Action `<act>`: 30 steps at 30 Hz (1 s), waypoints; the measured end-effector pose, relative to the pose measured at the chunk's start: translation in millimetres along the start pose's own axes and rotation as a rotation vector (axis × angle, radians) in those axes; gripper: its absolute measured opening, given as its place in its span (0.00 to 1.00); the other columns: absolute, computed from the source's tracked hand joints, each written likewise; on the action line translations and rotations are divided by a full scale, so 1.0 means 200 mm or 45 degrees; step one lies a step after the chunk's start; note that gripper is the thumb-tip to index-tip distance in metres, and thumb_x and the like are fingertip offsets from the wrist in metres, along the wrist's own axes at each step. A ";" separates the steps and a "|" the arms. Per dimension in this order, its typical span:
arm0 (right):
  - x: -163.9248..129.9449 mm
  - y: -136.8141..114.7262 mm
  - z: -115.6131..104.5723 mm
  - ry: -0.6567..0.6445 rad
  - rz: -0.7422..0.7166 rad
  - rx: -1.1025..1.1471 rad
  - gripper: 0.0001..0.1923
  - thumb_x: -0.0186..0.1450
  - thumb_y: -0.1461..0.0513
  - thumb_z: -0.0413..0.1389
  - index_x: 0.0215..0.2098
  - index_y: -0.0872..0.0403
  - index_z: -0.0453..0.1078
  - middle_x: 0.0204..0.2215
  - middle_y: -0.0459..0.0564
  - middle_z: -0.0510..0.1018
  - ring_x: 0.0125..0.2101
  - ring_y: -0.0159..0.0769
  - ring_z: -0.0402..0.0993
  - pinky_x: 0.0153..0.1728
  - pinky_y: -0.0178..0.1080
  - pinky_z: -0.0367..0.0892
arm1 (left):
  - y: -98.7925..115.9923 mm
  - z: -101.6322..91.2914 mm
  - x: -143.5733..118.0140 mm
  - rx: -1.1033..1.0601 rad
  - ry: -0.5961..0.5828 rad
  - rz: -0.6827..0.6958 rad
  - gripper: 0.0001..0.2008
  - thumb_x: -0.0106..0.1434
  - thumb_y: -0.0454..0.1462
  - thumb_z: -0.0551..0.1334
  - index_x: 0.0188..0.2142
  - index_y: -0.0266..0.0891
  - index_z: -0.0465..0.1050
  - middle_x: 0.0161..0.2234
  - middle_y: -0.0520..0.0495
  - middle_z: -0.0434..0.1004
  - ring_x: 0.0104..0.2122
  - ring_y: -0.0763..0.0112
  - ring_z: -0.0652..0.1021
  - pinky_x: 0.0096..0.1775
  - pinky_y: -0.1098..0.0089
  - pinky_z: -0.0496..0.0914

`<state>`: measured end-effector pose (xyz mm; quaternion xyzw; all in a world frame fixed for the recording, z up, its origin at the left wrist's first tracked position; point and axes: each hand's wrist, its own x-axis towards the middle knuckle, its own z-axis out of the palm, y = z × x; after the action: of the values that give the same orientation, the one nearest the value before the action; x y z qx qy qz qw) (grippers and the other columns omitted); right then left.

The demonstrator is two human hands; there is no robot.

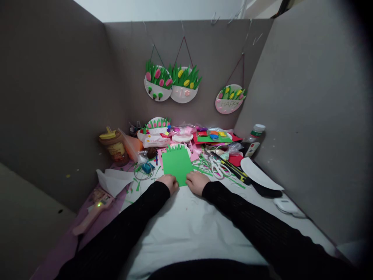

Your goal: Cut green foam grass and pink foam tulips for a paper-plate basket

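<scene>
A plain green craft sheet (176, 165) stands out in front of me at the middle of the desk. My left hand (169, 182) has its fingers curled at the lower left edge of the sheet, and my right hand (197, 182) grips the lower right edge. Behind the top of the sheet, green grass-like spikes (176, 147) show against a white paper plate (186, 149), mostly hidden. White-handled scissors (218, 169) lie right of the sheet, among thin green offcuts (204, 168).
On the left are a lidded drink cup (114, 147), white paper (115, 181) and a pink glue gun (97, 210) with a lit green light. A black-yellow cutter (233, 169), half plate (259, 175) and bottle (256, 134) stand or lie right. Plate baskets (185, 94) hang behind.
</scene>
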<state>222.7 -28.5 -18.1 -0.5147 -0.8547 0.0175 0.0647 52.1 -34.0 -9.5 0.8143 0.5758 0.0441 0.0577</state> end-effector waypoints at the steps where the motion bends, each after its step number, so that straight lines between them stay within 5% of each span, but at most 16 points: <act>1: 0.00 0.00 0.00 -0.004 0.003 0.000 0.11 0.62 0.60 0.45 0.30 0.55 0.68 0.30 0.51 0.71 0.33 0.36 0.65 0.33 0.36 0.53 | 0.01 -0.01 0.00 0.003 -0.008 -0.010 0.12 0.55 0.39 0.51 0.26 0.39 0.72 0.30 0.44 0.75 0.32 0.64 0.74 0.31 0.69 0.64; 7: -0.01 0.02 -0.01 -0.006 0.077 0.021 0.10 0.61 0.58 0.47 0.29 0.55 0.66 0.30 0.51 0.70 0.34 0.36 0.63 0.32 0.36 0.52 | -0.01 -0.05 -0.01 0.038 -0.116 -0.061 0.13 0.53 0.40 0.51 0.27 0.39 0.73 0.31 0.43 0.76 0.33 0.63 0.75 0.32 0.69 0.65; 18: -0.04 0.17 0.03 0.063 0.116 0.303 0.06 0.55 0.68 0.50 0.32 0.55 0.62 0.27 0.46 0.66 0.29 0.32 0.59 0.30 0.33 0.52 | -0.20 -0.11 -0.03 -0.003 -0.294 -0.196 0.14 0.50 0.44 0.55 0.26 0.38 0.74 0.26 0.43 0.75 0.29 0.62 0.74 0.27 0.70 0.63; 20: -0.04 0.18 0.03 0.078 0.028 0.339 0.08 0.54 0.69 0.49 0.32 0.56 0.64 0.28 0.47 0.65 0.30 0.32 0.59 0.31 0.33 0.54 | -0.22 -0.11 -0.03 -0.063 -0.260 -0.134 0.12 0.49 0.44 0.57 0.27 0.38 0.74 0.26 0.45 0.74 0.29 0.65 0.73 0.28 0.71 0.63; 25: -0.05 0.15 -0.01 0.102 -0.507 0.226 0.19 0.56 0.72 0.48 0.41 0.50 0.69 0.34 0.50 0.64 0.36 0.35 0.58 0.37 0.36 0.54 | -0.21 -0.06 -0.03 -0.252 -0.118 0.343 0.10 0.54 0.37 0.56 0.34 0.41 0.74 0.32 0.48 0.71 0.33 0.72 0.71 0.35 0.74 0.63; 30: -0.06 0.10 -0.06 0.079 -0.661 -0.022 0.17 0.62 0.63 0.47 0.47 0.39 0.66 0.34 0.50 0.65 0.35 0.36 0.56 0.36 0.39 0.51 | -0.11 -0.05 -0.04 -0.108 -0.178 0.006 0.18 0.55 0.49 0.53 0.31 0.38 0.72 0.29 0.47 0.71 0.33 0.66 0.72 0.34 0.69 0.63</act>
<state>247.5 -29.8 -10.2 -0.2788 -0.9560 -0.0226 0.0887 27.8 -33.3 -2.6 0.8136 0.5662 0.0118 0.1320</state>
